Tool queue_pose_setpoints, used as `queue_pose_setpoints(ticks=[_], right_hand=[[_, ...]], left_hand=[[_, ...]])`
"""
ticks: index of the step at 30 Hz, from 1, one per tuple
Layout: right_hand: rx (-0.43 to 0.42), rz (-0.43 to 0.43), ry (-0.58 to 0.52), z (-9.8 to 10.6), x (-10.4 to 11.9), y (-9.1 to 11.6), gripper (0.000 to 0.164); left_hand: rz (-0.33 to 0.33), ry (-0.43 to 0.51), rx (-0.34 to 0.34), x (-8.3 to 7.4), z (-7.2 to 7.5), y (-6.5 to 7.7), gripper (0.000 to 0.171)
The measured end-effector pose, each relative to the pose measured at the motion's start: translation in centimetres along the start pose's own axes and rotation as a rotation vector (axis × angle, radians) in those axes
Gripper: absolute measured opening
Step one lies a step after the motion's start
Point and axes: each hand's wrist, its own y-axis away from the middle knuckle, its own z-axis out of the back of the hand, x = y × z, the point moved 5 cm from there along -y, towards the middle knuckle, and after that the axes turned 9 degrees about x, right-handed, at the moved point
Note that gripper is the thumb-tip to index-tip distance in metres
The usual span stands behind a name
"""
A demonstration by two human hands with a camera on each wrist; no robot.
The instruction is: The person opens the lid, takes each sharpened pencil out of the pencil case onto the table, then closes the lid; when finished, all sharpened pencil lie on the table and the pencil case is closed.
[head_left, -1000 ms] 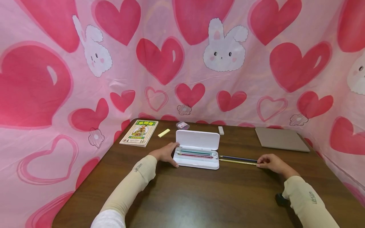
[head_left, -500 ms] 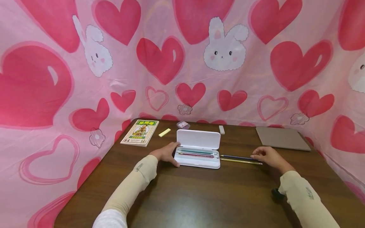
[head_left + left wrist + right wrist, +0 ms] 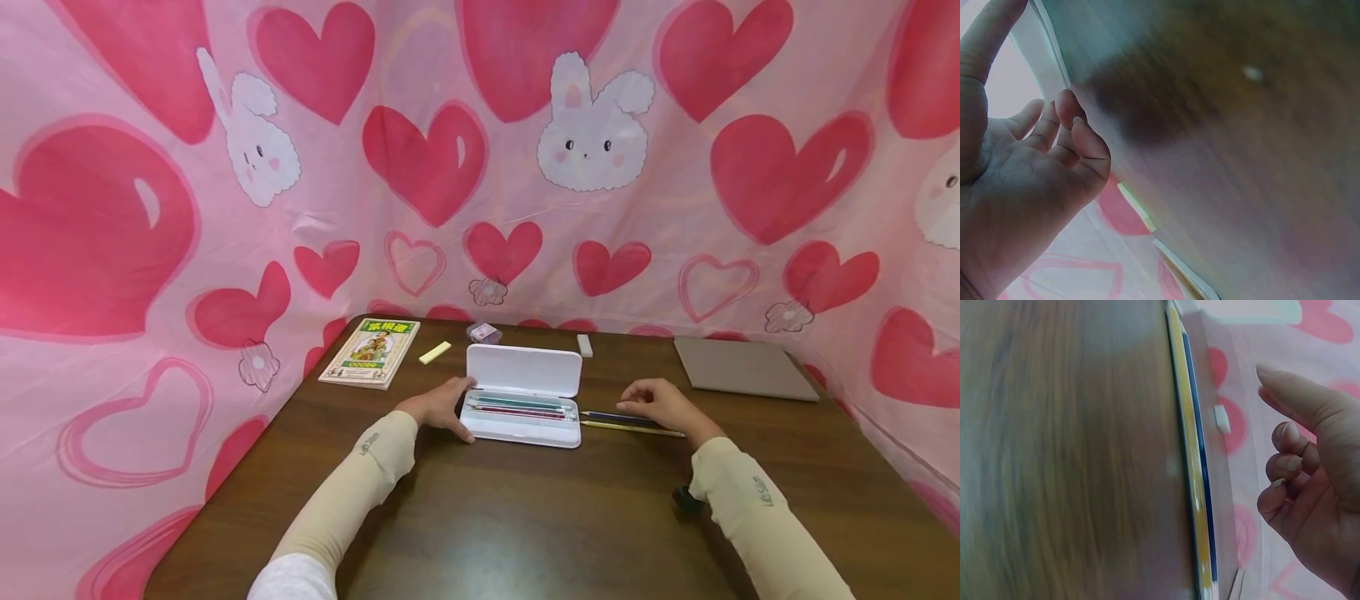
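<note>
A white pencil case (image 3: 525,430) stands with its lid (image 3: 523,372) raised, and several red and green pencils (image 3: 517,411) lie inside. My left hand (image 3: 441,406) grips its left end, thumb at the front corner and fingers toward the back. That hold also shows in the left wrist view, with the case (image 3: 1041,44) at the upper left. Right of the case lie a yellow pencil (image 3: 633,428) and a dark blue pencil (image 3: 600,415), side by side. My right hand (image 3: 660,404) hovers over them, fingers loosely bent; in the right wrist view it is apart from the yellow pencil (image 3: 1191,437).
Behind the case are a clear purple box (image 3: 484,333) and a white eraser (image 3: 584,345). A book (image 3: 371,352) and a pale yellow strip (image 3: 435,352) lie at the back left. A flat grey board (image 3: 746,368) occupies the back right, before the heart-patterned cloth (image 3: 427,158).
My right hand has left the right ends of the two loose pencils and moved left above them, toward the case. The left hand keeps its hold on the case.
</note>
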Motion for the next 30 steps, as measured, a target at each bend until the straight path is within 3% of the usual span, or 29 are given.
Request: queue_pose_setpoints(ticks=[7, 14, 25, 30], right_hand=[[0.062, 0.018, -0.016, -1.8, 1.8, -1.8, 0.022], [0.111, 0.052, -0.020, -3.3, 3.5, -3.1, 0.017], [0.218, 0.131, 0.017, -5.1, 4.8, -4.2, 0.014], [0.254, 0.126, 0.032, -5.5, 5.2, -4.5, 0.010]], left_hand=[[0.026, 0.010, 0.009, 0.1, 0.0, 0.1, 0.099], [-0.004, 0.011, 0.000, 0.0, 0.0, 0.1, 0.099], [0.002, 0.012, 0.008, -0.3, 0.1, 0.3, 0.098], [-0.002, 0.002, 0.004, -0.3, 0.1, 0.3, 0.099]])
